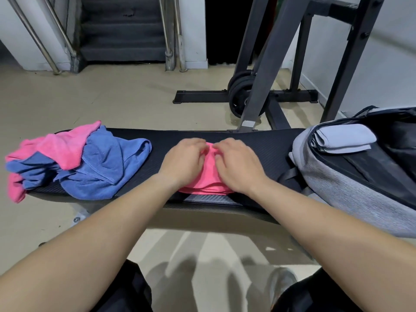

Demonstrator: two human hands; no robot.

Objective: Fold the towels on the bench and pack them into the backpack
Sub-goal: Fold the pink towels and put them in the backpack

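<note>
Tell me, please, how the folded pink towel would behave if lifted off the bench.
Probably floppy: the pink towel is soft cloth in loose layers, so it may sag or unfold. Likely light, being thin. The textured bench should keep it from sliding.

Legible text, labels, brands, numbers, signs: none. On a post of the weight rack [269, 64], one pale sticker [247, 124], too small to read.
</note>
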